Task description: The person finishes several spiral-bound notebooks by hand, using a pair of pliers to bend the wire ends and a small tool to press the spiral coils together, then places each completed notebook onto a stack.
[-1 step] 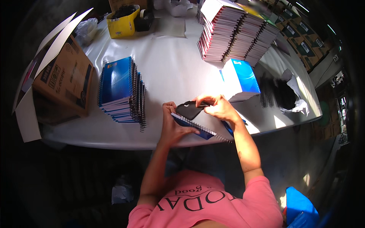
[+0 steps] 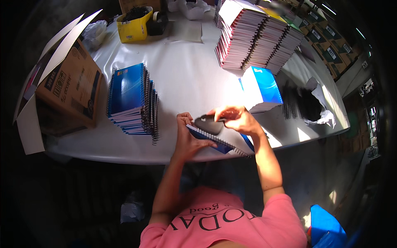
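Observation:
A small blue notebook [image 2: 221, 146] is held at a slant over the near edge of the table by my left hand [image 2: 188, 138]. My left thumb presses its blue face while the fingers sit behind it. A dark wire spiral [image 2: 240, 151] runs along its upper edge, and loose coils stick out past the right end. My right hand [image 2: 237, 119] grips a black, flat, rounded piece [image 2: 210, 125] just above that edge. I cannot make out what kind of tool the black piece is. Beneath my right wrist lies something blue [image 2: 248, 141], mostly hidden.
Spiral-bound blue notebooks [image 2: 127, 89] are stacked left, beside an open cardboard box [image 2: 71, 84]. A blue-topped paper stack [image 2: 264, 89] and black spirals [image 2: 300, 101] lie right. Behind them rise tall notebook piles [image 2: 244, 39]. A yellow container [image 2: 134, 28] stands at the back of the white-covered table [image 2: 182, 78].
The black piece has turned and shifted slightly to the right along the spiral edge, with my right hand tilting along. My left hand and the notebook stay nearly in place.

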The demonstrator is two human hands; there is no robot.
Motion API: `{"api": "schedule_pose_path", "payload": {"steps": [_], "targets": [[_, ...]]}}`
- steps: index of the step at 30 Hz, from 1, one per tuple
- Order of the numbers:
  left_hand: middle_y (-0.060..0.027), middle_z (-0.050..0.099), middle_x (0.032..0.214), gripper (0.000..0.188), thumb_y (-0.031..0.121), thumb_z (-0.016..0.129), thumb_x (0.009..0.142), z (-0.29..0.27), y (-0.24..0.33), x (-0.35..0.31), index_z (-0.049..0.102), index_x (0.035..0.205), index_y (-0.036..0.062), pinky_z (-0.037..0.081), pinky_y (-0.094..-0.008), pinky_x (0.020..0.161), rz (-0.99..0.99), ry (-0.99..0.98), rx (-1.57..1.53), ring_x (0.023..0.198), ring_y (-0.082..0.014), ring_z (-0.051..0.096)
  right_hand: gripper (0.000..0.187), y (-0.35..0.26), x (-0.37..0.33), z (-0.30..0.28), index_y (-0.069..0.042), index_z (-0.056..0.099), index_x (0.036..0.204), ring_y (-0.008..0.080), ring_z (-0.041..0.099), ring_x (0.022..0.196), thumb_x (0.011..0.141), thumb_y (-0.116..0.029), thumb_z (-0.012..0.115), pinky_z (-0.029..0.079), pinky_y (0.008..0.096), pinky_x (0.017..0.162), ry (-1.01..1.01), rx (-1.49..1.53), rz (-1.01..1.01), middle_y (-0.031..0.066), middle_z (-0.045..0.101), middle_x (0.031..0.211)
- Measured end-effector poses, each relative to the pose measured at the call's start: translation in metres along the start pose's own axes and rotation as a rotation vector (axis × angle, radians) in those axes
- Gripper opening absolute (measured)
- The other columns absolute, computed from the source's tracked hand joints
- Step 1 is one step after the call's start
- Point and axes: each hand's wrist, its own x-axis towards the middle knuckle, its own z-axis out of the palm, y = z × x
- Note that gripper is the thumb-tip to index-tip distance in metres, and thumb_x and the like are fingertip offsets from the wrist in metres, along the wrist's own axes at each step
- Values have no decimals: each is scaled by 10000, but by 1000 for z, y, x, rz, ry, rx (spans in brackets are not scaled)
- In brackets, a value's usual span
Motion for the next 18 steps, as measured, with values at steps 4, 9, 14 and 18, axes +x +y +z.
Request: {"api": "schedule_pose_path", "payload": {"steps": [4, 9, 14, 18], "targets": [[-61, 280, 1003, 1019, 372, 965, 342, 0, 8, 1, 274, 1017, 44, 386, -278, 826, -48, -40, 148, 914, -159, 359, 355, 4, 10, 15, 19, 620, 910, 191, 583, 1077, 632, 150, 443, 430, 307, 969, -43, -256, 89, 138, 655, 1063], [-78, 300, 1030, 921, 374, 933, 481, -1, 3, -6, 287, 1029, 10, 395, -282, 854, -116, -40, 67, 935, -173, 396, 334, -7, 3, 38, 8, 634, 916, 182, 599, 1058, 660, 131, 460, 440, 298, 950, -83, -39, 0, 103, 659, 1066], [-61, 345, 1015, 556, 213, 780, 774, 5, 2, -1, 323, 1046, 48, 368, -236, 795, -87, 69, -296, 882, -120, 364, 400, 35, 1, -10, -100, 643, 1073, 258, 660, 954, 699, -21, 524, 489, 313, 872, 391, -968, 9, 129, 653, 1099], [-50, 470, 974, 403, 60, 653, 863, -10, 12, -7, 379, 1159, 63, 382, -231, 815, -153, 129, -265, 903, -103, 443, 400, 16, -50, -4, -140, 623, 1180, 309, 586, 1069, 783, -97, 599, 477, 354, 878, 505, -1089, 57, 90, 562, 1292]]}}
